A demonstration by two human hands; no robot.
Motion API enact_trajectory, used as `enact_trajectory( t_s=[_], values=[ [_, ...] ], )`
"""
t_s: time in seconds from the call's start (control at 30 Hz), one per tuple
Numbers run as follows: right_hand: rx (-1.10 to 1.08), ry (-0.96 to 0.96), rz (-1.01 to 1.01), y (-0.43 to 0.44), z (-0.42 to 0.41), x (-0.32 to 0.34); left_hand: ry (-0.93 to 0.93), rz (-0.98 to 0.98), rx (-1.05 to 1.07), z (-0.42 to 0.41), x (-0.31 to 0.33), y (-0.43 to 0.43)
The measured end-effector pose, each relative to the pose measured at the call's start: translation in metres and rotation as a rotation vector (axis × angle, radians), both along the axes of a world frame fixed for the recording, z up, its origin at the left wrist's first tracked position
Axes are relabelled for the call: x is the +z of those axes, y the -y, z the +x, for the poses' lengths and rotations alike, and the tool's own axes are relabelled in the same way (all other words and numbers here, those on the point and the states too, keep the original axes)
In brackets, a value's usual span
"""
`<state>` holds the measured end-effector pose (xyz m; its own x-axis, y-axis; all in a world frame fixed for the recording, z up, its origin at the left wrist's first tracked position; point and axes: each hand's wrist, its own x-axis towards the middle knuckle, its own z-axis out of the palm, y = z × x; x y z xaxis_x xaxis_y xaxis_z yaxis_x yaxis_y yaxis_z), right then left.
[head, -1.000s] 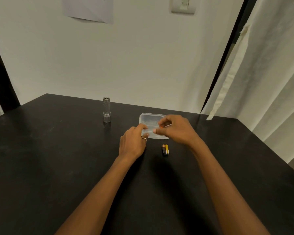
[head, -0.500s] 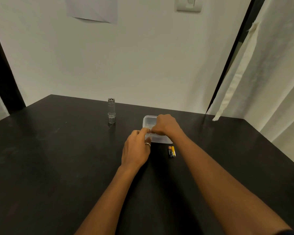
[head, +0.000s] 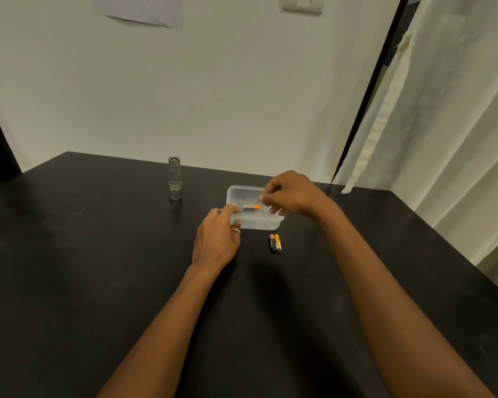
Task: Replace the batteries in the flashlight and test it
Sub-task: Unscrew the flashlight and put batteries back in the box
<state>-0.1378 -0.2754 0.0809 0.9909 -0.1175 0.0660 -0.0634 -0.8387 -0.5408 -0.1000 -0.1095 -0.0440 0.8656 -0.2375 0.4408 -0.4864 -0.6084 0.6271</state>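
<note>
Clear plastic tub [head: 259, 224] looks light, skiddy: left grip [head: 217, 239] pinches its corner, right grip [head: 292, 195] curled above, holding what, cannot tell. Slick battery [head: 251, 207] between them; I'd pinch mid-barrel.

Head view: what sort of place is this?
Likely a plain indoor room, perhaps a curtained booth: black table against a white wall, a light switch and paper sheet on it, a white curtain beside.
</note>
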Motion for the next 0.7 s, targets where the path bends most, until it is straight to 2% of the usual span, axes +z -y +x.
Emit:
enact_trajectory(
  t_s=[0.13, 0.23, 0.57, 0.7],
  values=[
    [0.118, -0.148, -0.223, 0.004, -0.022, -0.013, -0.014, 0.000, 0.008, 0.000, 0.000, 0.001],
    [0.120, -0.217, -0.297, 0.005, -0.025, -0.029, -0.022, 0.000, 0.015, -0.002, 0.001, 0.001],
    [0.090, -0.250, -0.344, 0.004, -0.017, -0.053, -0.027, 0.006, 0.011, -0.003, 0.003, 0.001],
    [0.095, -0.151, -0.213, 0.000, -0.024, -0.034, -0.028, -0.003, 0.009, -0.003, 0.003, 0.001]
  ],
)
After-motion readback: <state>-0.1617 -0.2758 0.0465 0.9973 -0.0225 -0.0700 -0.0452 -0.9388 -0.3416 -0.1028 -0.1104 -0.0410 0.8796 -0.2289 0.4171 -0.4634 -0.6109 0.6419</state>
